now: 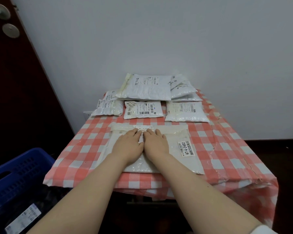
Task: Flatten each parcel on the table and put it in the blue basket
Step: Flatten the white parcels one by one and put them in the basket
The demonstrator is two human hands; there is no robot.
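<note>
A large white parcel lies flat near the front of the table with the red-and-white checked cloth. My left hand and my right hand press down on its middle side by side, fingers straight and pointing away from me. A label reading 47-4-2402 sits on the parcel's right part. The blue basket stands on the floor at the lower left, with a dark parcel bearing a white label inside.
Several white parcels lie at the table's far end: a big one on top, a small one in the middle, one at the right, others at the left. A dark door stands at left, a white wall behind.
</note>
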